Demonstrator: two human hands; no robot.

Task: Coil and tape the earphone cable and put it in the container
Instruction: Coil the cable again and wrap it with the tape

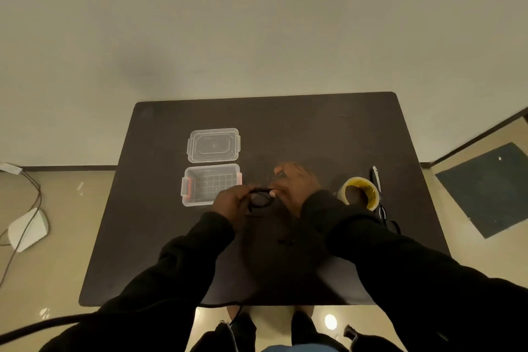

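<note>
The black earphone cable point(259, 199) forms a small loop held over the dark table point(160, 231). My left hand point(231, 203) grips the loop from the left. My right hand point(294, 186) pinches the loop's right side with thumb and fingers. A short dark piece of the earphones point(286, 242) lies on the table nearer to me. The clear plastic container point(200, 184) with orange latches stands open just left of my hands. A roll of yellowish tape point(360, 193) sits to the right of my right wrist.
The container's clear lid point(213, 145) lies flat behind the container. Scissors point(377, 180) with dark handles lie to the right of the tape roll. On the floor at the left are a white device point(27, 230) and cables. A dark mat point(485, 188) lies on the floor at the right.
</note>
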